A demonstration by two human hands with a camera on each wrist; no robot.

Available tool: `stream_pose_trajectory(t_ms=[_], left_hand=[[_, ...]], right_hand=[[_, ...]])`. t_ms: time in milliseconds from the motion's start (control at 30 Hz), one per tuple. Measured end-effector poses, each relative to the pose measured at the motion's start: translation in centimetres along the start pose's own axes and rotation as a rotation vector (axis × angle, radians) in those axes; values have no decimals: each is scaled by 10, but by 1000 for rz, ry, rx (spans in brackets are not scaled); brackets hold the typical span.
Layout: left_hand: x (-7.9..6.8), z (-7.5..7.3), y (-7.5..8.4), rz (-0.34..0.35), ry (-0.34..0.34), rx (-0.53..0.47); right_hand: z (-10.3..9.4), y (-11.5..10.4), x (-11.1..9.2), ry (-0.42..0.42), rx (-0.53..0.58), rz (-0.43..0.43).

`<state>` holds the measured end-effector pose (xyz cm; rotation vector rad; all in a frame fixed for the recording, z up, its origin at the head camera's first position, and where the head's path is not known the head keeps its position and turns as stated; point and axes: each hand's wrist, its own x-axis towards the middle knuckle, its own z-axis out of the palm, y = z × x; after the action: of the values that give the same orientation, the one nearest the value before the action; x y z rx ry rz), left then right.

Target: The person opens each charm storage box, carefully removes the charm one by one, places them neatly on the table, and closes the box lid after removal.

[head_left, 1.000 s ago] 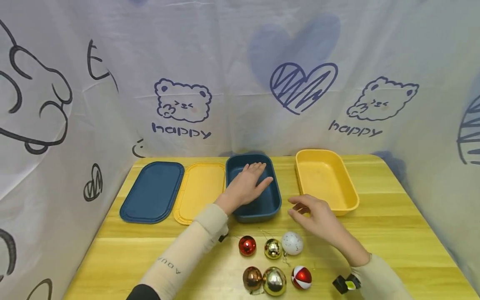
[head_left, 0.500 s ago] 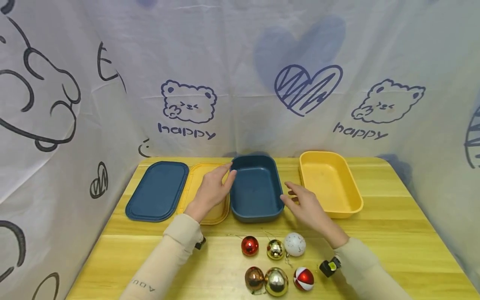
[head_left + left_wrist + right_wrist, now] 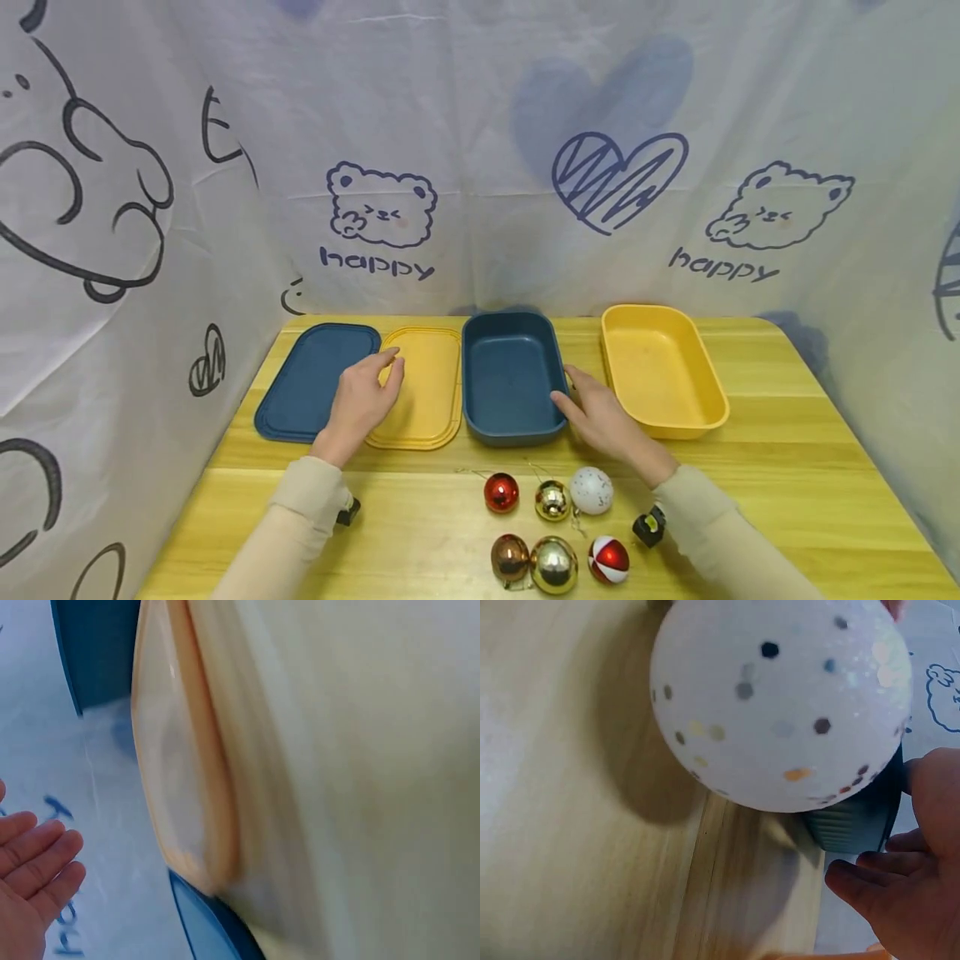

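Observation:
In the head view my left hand (image 3: pixel 362 402) hovers over the blue lid (image 3: pixel 307 383) and the yellow lid (image 3: pixel 427 387), fingers extended and holding nothing. Those fingers also show at the edge of the left wrist view. At the right side of the blue box (image 3: pixel 513 379), my right hand (image 3: pixel 606 423) pinches the rim, thumb over it and fingers along the outer wall. The right wrist view has a speckled white Christmas ball (image 3: pixel 780 712) close to the camera, covering part of the blue box (image 3: pixel 855 821).
Right of the blue box stands a yellow box (image 3: pixel 660 375). Nearer me lie a red ball (image 3: pixel 501 492), a small gold ball (image 3: pixel 552 500), a brown ball (image 3: pixel 510 557), a larger gold ball (image 3: pixel 554 565) and a red-and-white ball (image 3: pixel 608 559). A white curtain (image 3: pixel 480 167) hangs behind.
My left hand has moved left, from above the blue box across the yellow lid towards the blue lid. My right hand has moved left onto the blue box's right rim.

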<state>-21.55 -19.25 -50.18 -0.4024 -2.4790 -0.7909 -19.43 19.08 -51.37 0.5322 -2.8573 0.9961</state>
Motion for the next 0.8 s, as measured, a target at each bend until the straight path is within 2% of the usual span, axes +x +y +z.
stream_pose_trajectory(t_ms=[200,400,567,800], left_hand=[[-18,-24,-31,-141,30,37],[-30,-46,-58,-267,68,68],[-37,-59,-74,-323,75,86],[-45,-69,-92,-338,93,114]], right_hand=[[3,3,1,0,-22,-9],[5,5,1,2,-32,-13],[5,5,1,0,-28,-10],[4,5,1,6,-23,-21]])
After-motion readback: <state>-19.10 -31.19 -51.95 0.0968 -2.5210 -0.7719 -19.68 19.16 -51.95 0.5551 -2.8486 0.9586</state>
